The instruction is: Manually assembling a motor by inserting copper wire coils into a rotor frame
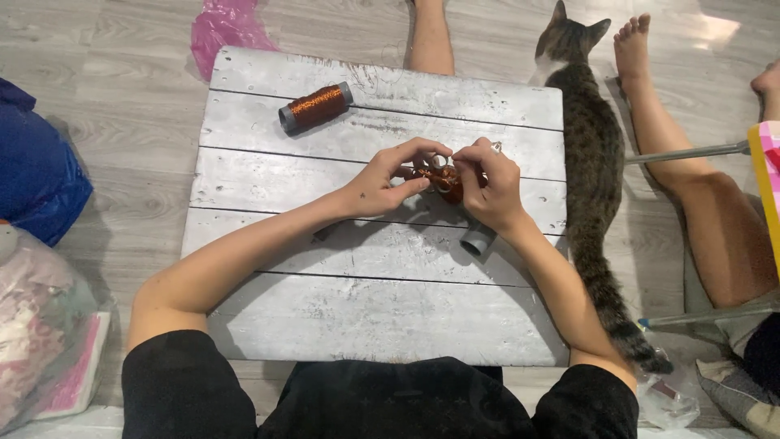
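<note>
Over the middle of a white wooden board, my left hand and my right hand meet. Between their fingertips they pinch a small piece of copper-coloured wire work. My right hand also grips a grey spool of the same wire, whose end sticks out below the palm. Some small metal bits near the fingers are too hidden to make out. A second copper wire spool with grey ends lies alone on the board's far left, apart from both hands.
A tabby cat lies along the board's right edge. Another person's bare leg stretches on the floor to the right. A pink plastic bag, a blue bag and a clear bag of scraps sit at left.
</note>
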